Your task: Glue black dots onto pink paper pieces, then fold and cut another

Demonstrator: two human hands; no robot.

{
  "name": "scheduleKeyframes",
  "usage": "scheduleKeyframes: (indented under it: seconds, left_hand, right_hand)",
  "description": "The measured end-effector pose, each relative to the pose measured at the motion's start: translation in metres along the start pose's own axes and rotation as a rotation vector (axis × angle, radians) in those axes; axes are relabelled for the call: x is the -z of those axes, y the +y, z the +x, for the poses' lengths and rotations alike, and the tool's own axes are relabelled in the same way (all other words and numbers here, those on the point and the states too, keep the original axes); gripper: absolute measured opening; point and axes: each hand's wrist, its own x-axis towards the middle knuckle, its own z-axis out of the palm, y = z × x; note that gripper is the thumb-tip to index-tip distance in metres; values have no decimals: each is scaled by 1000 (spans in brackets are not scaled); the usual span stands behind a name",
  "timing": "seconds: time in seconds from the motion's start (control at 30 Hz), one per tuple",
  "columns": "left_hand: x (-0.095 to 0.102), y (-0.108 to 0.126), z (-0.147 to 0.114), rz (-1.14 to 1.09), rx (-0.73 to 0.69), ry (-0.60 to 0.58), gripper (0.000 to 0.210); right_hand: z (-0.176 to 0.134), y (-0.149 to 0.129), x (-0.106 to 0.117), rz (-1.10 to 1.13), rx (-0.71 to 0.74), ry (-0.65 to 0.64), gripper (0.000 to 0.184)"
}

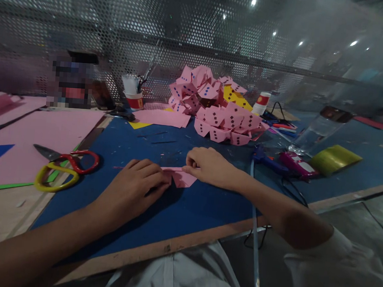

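A small folded piece of pink paper lies on the blue mat in front of me. My left hand is closed over its left end, fingers bent and pressed together, partly hiding it. At the right end, my right hand pinches the folded upper edge between thumb and curled fingers. A thin pink strip sticks out to the left behind my left hand. Beyond my hands stand folded pink paper shapes with dark diamond marks.
Scissors with red and yellow handles lie left, by large pink sheets. On the right are a blue glue gun, a magenta device, a yellow-green packet and a clear bottle. Paper cups stand behind.
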Motion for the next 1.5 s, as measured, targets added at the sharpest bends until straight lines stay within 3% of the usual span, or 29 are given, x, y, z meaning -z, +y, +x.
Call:
scheduleKeyframes:
  seconds: [0.17, 0.3, 0.5, 0.83, 1.5]
  left_hand:
    - [1, 2, 0, 78, -12, 5, 20]
    - [2, 3, 1, 111, -19, 11, 17]
    - [3, 4, 0, 87, -2, 6, 13]
    - [-1, 2, 0, -14, 25, 26, 14]
    - [1, 5, -2, 11, -8, 21, 16]
  right_hand:
    - [-2, 1, 1, 45, 9, -21, 14]
    - [-2, 3, -7, 47, 81, 33, 6]
    - [1, 2, -14, 82, 254, 72, 17]
    - [4, 3, -15, 141, 364, 82, 20]
    - [4, 3, -20, 132, 369, 37, 21]
